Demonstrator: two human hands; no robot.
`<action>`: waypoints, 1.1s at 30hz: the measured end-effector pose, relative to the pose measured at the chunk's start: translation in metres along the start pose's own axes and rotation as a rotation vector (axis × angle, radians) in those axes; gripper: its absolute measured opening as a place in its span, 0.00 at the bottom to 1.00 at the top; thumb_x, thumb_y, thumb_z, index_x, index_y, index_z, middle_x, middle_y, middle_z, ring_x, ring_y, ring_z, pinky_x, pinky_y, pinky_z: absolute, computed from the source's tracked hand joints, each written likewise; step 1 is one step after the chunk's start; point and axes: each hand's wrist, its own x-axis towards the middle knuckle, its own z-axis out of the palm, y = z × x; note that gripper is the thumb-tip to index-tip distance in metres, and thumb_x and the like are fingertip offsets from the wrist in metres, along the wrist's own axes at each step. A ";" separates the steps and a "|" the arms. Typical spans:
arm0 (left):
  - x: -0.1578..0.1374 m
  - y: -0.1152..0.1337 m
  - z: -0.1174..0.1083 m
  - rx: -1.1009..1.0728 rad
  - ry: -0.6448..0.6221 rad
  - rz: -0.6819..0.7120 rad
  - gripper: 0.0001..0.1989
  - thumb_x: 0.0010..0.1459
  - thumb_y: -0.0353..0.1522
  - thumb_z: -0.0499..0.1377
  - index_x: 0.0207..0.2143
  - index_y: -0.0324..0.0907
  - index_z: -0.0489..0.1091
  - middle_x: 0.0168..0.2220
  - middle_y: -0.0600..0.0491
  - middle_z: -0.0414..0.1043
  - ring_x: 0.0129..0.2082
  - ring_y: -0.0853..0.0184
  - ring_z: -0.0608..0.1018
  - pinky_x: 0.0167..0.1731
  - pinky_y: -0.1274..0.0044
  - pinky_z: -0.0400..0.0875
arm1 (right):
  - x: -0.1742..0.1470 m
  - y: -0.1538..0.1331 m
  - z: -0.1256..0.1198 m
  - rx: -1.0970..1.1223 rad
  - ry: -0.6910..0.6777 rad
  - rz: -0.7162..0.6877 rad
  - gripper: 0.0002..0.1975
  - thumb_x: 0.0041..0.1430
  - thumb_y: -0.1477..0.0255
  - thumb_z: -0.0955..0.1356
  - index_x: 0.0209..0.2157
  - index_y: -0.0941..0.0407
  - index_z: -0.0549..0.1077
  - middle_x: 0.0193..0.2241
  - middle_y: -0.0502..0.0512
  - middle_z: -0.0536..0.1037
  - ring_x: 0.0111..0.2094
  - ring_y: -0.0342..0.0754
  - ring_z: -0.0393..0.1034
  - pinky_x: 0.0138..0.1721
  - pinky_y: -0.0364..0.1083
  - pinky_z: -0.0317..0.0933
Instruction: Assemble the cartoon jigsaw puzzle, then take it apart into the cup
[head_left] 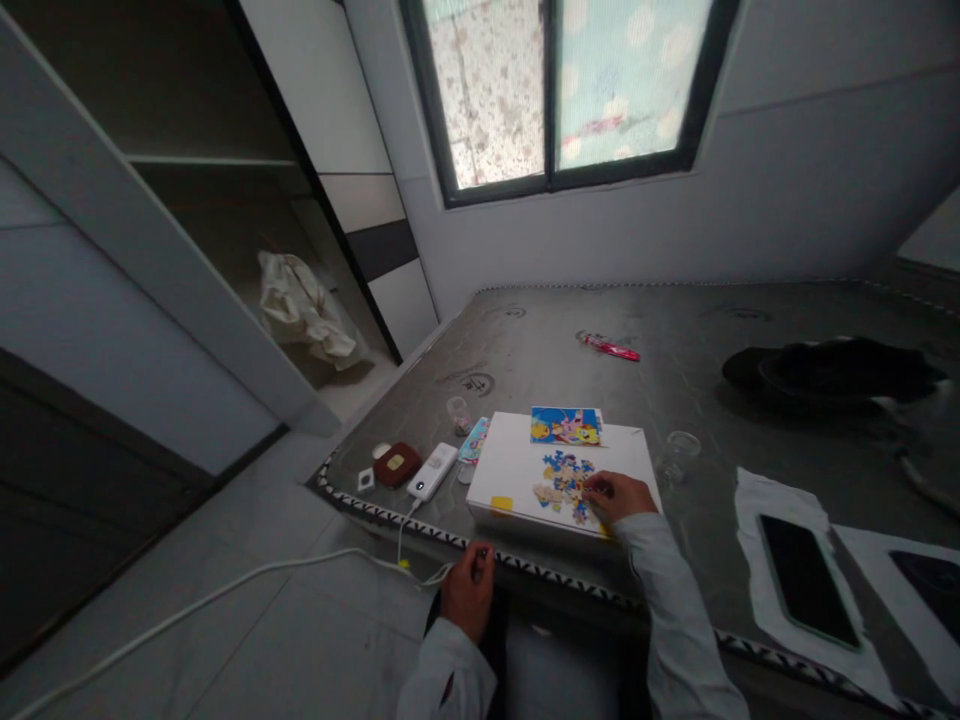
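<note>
A white box [517,460] lies flat near the front edge of the mattress. On its top is a loose heap of small jigsaw pieces [559,478], blue, yellow and tan. Behind the heap rests a picture card [566,427] with bright cartoon figures on blue. My right hand [621,495] reaches in from the right, its fingertips pinched on a jigsaw piece at the heap's right side. In front of the mattress edge, left of the box, my left hand [469,592] is held with fingers curled together; whatever they may hold is too small to make out.
Left of the box lie a white power bank [433,472] with a cable, a brown case [397,464] and a clear cup [458,414]. Another clear cup [679,455], a phone [810,580] and a dark cap [832,370] are to the right. Farther back lies a red packaged item [611,347].
</note>
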 end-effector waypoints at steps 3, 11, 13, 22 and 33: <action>-0.001 -0.002 0.000 0.001 0.005 0.002 0.16 0.63 0.44 0.50 0.36 0.46 0.73 0.24 0.54 0.74 0.27 0.65 0.78 0.29 0.76 0.67 | 0.001 -0.005 0.005 0.015 0.040 -0.015 0.05 0.48 0.67 0.71 0.29 0.50 0.80 0.29 0.49 0.81 0.30 0.47 0.74 0.36 0.46 0.65; -0.002 -0.004 0.000 -0.001 0.022 0.019 0.16 0.63 0.43 0.51 0.36 0.45 0.74 0.25 0.54 0.75 0.27 0.66 0.77 0.31 0.76 0.68 | 0.003 -0.004 0.015 0.044 0.100 -0.039 0.09 0.47 0.66 0.71 0.33 0.51 0.80 0.30 0.50 0.80 0.30 0.47 0.73 0.37 0.47 0.65; -0.001 -0.005 0.000 -0.006 0.026 0.017 0.16 0.63 0.44 0.51 0.36 0.46 0.74 0.25 0.54 0.75 0.26 0.66 0.77 0.31 0.76 0.68 | 0.004 -0.001 0.014 0.053 0.102 -0.049 0.09 0.48 0.66 0.71 0.33 0.51 0.79 0.32 0.51 0.81 0.31 0.48 0.73 0.38 0.47 0.66; 0.001 -0.008 -0.002 -0.027 0.032 0.019 0.16 0.60 0.45 0.52 0.35 0.47 0.74 0.28 0.54 0.76 0.29 0.65 0.79 0.35 0.75 0.71 | 0.003 0.025 0.000 -0.001 0.143 -0.026 0.11 0.57 0.71 0.67 0.41 0.53 0.78 0.36 0.52 0.80 0.35 0.46 0.75 0.41 0.47 0.67; 0.003 -0.018 0.003 -0.005 0.020 0.064 0.12 0.59 0.41 0.54 0.36 0.47 0.74 0.27 0.56 0.75 0.26 0.68 0.77 0.33 0.77 0.70 | 0.000 0.045 -0.003 -0.092 0.097 0.014 0.13 0.64 0.64 0.67 0.44 0.58 0.74 0.37 0.52 0.77 0.37 0.45 0.73 0.43 0.51 0.69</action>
